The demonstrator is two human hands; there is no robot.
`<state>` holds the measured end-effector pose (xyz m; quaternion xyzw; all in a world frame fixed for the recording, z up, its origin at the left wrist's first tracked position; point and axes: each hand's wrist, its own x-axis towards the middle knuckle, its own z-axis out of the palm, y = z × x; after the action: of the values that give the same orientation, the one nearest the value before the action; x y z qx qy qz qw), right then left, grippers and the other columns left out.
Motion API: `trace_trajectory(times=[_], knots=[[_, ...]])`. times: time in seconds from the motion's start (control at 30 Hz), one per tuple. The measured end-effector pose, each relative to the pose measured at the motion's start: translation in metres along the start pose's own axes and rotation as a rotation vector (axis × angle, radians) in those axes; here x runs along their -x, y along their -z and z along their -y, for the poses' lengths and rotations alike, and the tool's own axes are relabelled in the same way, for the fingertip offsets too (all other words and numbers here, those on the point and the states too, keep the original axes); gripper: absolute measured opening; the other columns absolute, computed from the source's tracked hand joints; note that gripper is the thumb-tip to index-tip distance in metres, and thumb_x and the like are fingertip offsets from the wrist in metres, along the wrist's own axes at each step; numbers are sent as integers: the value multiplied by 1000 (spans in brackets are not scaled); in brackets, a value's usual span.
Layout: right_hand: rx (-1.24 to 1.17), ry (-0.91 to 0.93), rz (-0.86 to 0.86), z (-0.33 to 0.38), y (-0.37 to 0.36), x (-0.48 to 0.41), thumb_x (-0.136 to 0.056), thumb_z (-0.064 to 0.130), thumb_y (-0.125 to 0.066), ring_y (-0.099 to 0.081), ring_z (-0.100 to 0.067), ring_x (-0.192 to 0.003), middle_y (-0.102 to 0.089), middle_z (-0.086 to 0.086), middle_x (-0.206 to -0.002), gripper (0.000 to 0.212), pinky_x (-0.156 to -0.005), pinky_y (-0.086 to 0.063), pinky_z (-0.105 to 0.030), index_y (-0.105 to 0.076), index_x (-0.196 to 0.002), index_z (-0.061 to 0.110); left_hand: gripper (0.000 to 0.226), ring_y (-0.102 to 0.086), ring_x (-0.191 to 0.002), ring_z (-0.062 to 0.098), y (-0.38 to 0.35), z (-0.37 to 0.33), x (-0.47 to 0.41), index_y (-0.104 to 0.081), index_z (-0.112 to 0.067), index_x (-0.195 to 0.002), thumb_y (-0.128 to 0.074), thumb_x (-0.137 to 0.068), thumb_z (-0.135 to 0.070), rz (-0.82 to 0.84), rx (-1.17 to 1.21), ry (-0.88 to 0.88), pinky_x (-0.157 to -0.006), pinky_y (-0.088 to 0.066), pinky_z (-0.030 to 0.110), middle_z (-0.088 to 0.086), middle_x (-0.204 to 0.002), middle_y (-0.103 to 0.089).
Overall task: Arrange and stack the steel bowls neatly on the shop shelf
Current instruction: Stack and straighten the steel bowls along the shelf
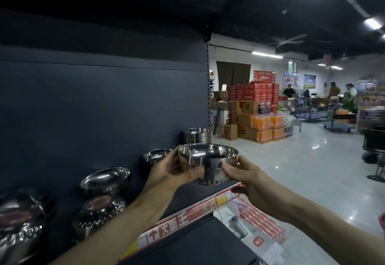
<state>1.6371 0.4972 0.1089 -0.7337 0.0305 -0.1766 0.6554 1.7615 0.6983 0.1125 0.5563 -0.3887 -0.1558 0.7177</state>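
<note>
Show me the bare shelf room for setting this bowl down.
Bare dark shelf shows under the held shiny steel bowl, bordered by the red price strip and the tall steel bowl stack. Another gap lies between the small lone bowl and the tilted bowl pile. Leftward it is crowded.

A shop: price-strip shelf, stacked drink cartons, trolleys.

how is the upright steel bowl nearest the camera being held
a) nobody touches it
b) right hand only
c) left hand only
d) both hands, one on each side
d: the left hand and the right hand each grip one side of the steel bowl, with the fingers curled round its lower wall.
</note>
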Motion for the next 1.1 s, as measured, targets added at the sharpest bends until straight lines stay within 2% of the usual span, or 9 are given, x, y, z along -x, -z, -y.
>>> trace_trajectory(times=[0.17, 0.23, 0.33, 0.53, 0.6, 0.7, 0.8, 0.97, 1.1], knots=[[-35, -14, -59, -9, 6, -22, -72, 45, -85, -72, -26, -106, -71, -19, -122, 74, -98, -52, -49, -56, -135, 20, 74, -70, -127, 21, 1, 15, -23, -65, -16, -138, -96, -71, -10, -45, 48, 61, -108, -52, 35, 5, -128, -78], [-26, -13, -87, -13, 12, -38, -72, 46, -85, -69, -29, -117, -73, -16, -120, 75, -103, -48, -54, -54, -136, 23, 78, -72, -125, 23, 2, 21, -39, -62, -14, -139, -94, -68, -8, -70, 67, 84, -103, -54, 32, 8, -128, -77], [3, -4, -104, -20, 23, -66, -71, 51, -85, -66, -29, -122, -74, -11, -123, 73, -102, -46, -47, -56, -133, 23, 82, -73, -123, 24, 7, 31, -71, -63, -12, -138, -99, -66, -9, -84, 47, 90, -106, -55, 34, 11, -129, -76], [60, 35, -140, -22, 45, -128, -74, 45, -91, -65, -23, -107, -76, -6, -112, 64, -94, -45, -41, -65, -118, 7, 56, -72, -124, 28, 20, 49, -136, -76, -12, -124, -95, -72, -12, -68, -98, 38, -117, -49, 43, 10, -123, -79], [63, 54, -146, -20, 50, -150, -80, 34, -88, -68, -17, -106, -74, -8, -122, 63, -91, -49, -35, -61, -132, 11, 55, -73, -123, 25, 27, 55, -160, -75, -13, -127, -93, -75, -8, -103, -119, 4, -117, -50, 44, 6, -123, -80], [74, 103, -161, -17, 55, -182, -89, 21, -83, -68, -8, -108, -73, -2, -124, 70, -81, -47, -25, -49, -150, 14, 68, -73, -122, 16, 33, 58, -191, -68, -15, -138, -94, -76, -8, -177, -181, -73, -110, -54, 31, 0, -125, -79], [107, 166, -174, -18, 59, -211, -90, 19, -82, -68, -6, -109, -72, 0, -125, 70, -80, -47, -20, -49, -152, 14, 73, -73, -120, 9, 41, 59, -217, -62, -14, -144, -93, -78, -8, -217, -265, -181, -102, -55, 20, -2, -127, -77], [161, 239, -198, -23, 66, -257, -88, 21, -86, -66, -13, -119, -70, 0, -131, 80, -95, -53, -29, -45, -157, 17, 83, -68, -128, 10, 60, 66, -258, -58, -19, -147, -98, -74, -22, -235, -416, -280, -109, -53, 27, -6, -134, -71], [233, 274, -231, -30, 67, -282, -92, 23, -82, -58, -19, -128, -61, 1, -145, 74, -99, -50, -37, -47, -156, 26, 75, -66, -130, 9, 68, 71, -283, -58, -18, -145, -94, -80, -22, -181, -484, -276, -113, -51, 27, -7, -135, -70]])
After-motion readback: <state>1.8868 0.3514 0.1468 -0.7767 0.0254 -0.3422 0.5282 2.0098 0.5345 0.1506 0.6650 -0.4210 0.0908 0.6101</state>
